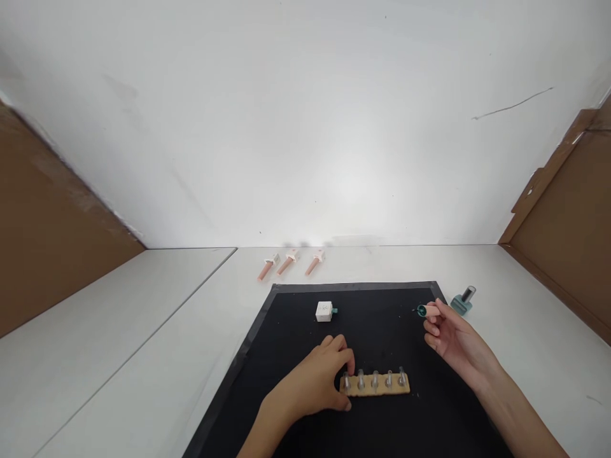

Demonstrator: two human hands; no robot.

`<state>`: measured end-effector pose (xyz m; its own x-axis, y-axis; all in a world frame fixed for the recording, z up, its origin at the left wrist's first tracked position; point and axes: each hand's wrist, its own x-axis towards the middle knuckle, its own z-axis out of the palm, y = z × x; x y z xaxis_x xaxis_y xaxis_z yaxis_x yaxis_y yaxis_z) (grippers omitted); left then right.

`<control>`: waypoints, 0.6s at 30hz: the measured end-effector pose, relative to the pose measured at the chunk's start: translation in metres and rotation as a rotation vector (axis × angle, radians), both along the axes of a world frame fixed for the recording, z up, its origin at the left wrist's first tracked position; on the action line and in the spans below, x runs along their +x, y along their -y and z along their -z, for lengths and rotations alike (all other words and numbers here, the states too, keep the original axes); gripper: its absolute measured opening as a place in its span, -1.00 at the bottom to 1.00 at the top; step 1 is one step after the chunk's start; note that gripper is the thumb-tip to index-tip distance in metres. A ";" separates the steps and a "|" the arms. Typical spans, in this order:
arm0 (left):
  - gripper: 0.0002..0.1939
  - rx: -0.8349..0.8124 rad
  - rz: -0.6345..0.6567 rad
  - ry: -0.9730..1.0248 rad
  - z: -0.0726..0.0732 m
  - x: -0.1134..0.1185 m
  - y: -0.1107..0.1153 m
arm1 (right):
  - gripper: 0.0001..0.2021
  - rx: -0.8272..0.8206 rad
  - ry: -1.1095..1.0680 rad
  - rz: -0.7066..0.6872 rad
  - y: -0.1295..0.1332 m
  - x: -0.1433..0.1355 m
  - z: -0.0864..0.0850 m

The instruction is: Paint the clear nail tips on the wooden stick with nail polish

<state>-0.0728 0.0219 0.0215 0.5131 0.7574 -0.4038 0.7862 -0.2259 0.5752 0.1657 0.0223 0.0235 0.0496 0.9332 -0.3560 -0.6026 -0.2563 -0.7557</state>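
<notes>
My left hand [329, 375] grips the left end of a tan strip [367, 386] between thumb and fingers. Several clear false nail tips [375, 380] stand upright in a row along it. In my right hand [449, 337] is a pink nail polish brush cap [432, 311], its dark brush pointing left and green showing inside the cap's rim. This hand is held to the right of the strip, apart from it. A white nail polish bottle [324, 312] lies on its side on the black mat, its uncapped green neck facing right.
Three nail polish bottles with pink caps [285, 264] lie behind the black mat [367, 337] on the white table [191, 318]. A teal bottle with a dark cap [462, 303] lies beyond my right hand. A white wall rises behind; brown cardboard [573, 197] flanks both sides.
</notes>
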 end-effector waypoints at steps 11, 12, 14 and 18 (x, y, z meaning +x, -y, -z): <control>-0.80 -0.301 -0.234 0.715 0.003 -0.006 -0.006 | -0.73 0.048 -0.008 0.055 0.007 0.003 -0.003; -0.79 -0.309 -0.268 0.799 0.005 -0.004 -0.006 | -0.73 0.055 -0.015 0.061 0.008 0.003 -0.005; -0.75 -0.317 -0.335 0.937 0.010 0.001 -0.006 | -0.74 0.074 -0.029 0.073 0.010 0.003 -0.009; -0.67 -0.461 -0.432 1.225 0.018 0.014 -0.003 | -0.76 0.077 -0.052 0.067 0.013 0.004 -0.017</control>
